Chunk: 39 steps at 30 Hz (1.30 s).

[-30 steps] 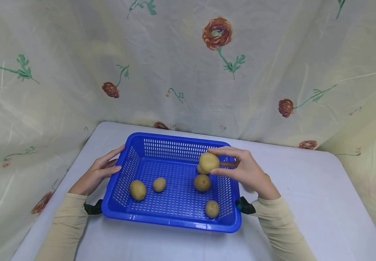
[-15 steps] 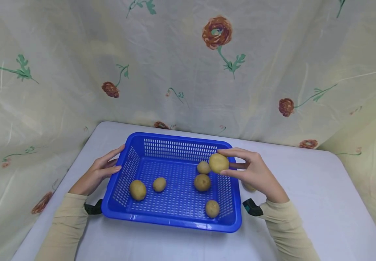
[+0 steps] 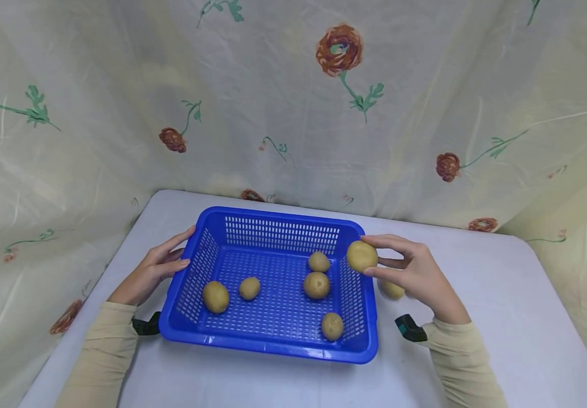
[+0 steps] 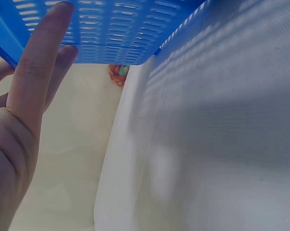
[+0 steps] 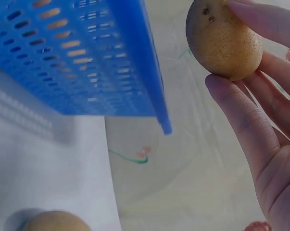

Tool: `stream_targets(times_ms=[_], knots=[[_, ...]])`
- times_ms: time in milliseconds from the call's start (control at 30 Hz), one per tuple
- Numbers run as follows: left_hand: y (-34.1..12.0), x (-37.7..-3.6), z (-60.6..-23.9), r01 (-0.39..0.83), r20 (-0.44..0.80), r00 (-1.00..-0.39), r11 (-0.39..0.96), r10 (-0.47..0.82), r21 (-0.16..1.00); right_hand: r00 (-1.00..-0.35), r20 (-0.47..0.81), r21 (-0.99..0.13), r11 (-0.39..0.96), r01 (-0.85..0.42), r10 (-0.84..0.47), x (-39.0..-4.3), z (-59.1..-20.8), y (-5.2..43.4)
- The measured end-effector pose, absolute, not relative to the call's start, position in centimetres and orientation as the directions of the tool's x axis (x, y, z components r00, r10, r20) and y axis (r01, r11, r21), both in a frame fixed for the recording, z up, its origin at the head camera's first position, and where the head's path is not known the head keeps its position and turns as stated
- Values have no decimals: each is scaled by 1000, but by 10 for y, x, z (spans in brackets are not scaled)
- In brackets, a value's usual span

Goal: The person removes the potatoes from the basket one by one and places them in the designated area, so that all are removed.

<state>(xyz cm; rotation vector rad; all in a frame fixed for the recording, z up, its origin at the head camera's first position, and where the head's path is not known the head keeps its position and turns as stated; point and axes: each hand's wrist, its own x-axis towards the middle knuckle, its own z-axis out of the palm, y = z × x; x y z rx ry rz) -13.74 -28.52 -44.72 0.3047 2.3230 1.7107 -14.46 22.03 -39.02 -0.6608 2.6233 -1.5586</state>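
A blue plastic basket (image 3: pixel 273 352) with slotted walls holds several potatoes, among them a larger potato (image 3: pixel 215 297) at its left and a small potato (image 3: pixel 249 288) beside it. My left hand (image 3: pixel 147 271) rests against the basket's left side, fingers fairly straight; the left wrist view has the thumb (image 4: pixel 36 67) along the slotted wall. Over the right rim, my right hand (image 3: pixel 421 277) pinches a pale yellow potato (image 3: pixel 362 256) between thumb and fingertips. Dark spots mark that potato (image 5: pixel 224 41) in the right wrist view.
On the white table (image 3: pixel 502 317), right of the basket, lies another potato (image 3: pixel 392 290), partly hidden by my right hand. A floral curtain (image 3: pixel 283 102) hangs behind and at both sides of the table.
My right hand has moved right with the pinched potato, from inside the basket to over its right rim. This uncovers a potato in the basket and one on the table. My left hand stays put.
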Motion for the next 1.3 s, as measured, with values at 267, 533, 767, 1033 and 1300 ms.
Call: stream_targets(times_ms=[267, 533, 767, 1033, 1300], knots=[[-287, -136, -448, 36, -57, -946, 279, 319, 959, -939, 155, -855, 435, -282, -306, -138, -393, 233], [-286, -136, -449, 25, -66, -945, 274, 319, 961, -954, 148, -840, 476, -260, -260, -133, -393, 252], [-287, -135, -449, 21, -66, -947, 266, 315, 964, -955, 156, -860, 440, -257, -253, -131, -400, 261], [-285, -137, -449, 24, -62, -948, 265, 312, 964, -961, 160, -840, 481, -252, -223, -129, -410, 276], [-285, -137, -448, 19, -69, -948, 270, 310, 963, -975, 128, -846, 493, -204, -182, -127, -418, 293]])
